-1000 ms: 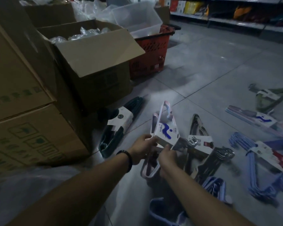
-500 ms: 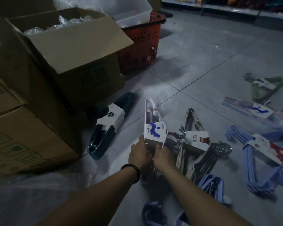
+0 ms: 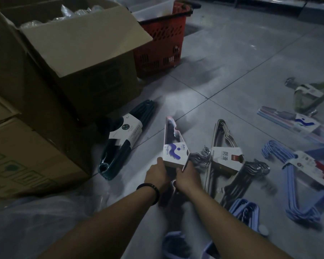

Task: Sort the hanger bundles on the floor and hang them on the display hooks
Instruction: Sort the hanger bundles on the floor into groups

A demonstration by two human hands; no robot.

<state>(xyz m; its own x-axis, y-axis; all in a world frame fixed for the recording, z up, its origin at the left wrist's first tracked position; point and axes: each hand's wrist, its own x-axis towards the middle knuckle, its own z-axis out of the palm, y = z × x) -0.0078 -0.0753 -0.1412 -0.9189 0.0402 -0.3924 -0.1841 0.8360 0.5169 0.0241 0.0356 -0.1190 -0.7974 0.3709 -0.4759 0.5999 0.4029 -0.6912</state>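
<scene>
While the pink hanger bundle (image 3: 171,134) is held low over the floor (image 3: 232,71), its white card sleeve (image 3: 173,152) is gripped at the lower corners by the left hand (image 3: 156,176) and the right hand (image 3: 187,178), the fingers (image 3: 160,162) of both curled round it. A dark teal bundle (image 3: 120,144) is seen lying to its left, a metal bundle (image 3: 226,157) just to its right.

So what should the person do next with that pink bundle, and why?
Probably carry the pink bundle over beside the similar bundle lying at the right. The left hand and right hand grip it near its label, and both labels show a blue swoosh, so they likely belong together.
</scene>
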